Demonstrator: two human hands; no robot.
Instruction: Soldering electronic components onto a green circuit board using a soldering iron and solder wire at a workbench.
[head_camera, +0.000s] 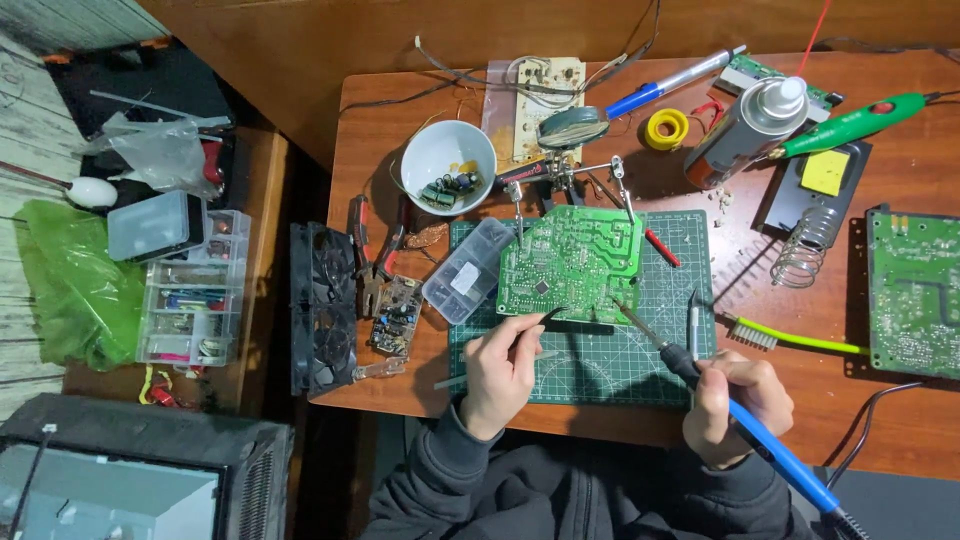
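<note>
Green rectangular circuit board (570, 262) sits clipped above the green cutting mat (600, 365) on the wooden counter (400, 130). Right hand (735, 405) grips a blue-handled soldering iron (745, 425); left hand (500, 370) pinches black tweezers (545, 317). A clear plastic parts box (467, 270) crowds the board's left edge.

The light is soft and even, a little cool, and it falls from above on the brown wooden counter (400, 130). The middle of the picture is bright enough to read fine detail; the green printed circuit board held in clips (570, 262) is sharp. Shadows are short and soft, lying mostly toward 4 o'clock from the things, as under the coiled metal stand (800, 258). A small glare shows on the silver spray can (745, 128) and inside the white round bowl (447, 152). Toward 9 o'clock and 7 o'clock the picture turns dim and straight edges bend slightly. No motion blur shows on the hands.
</note>
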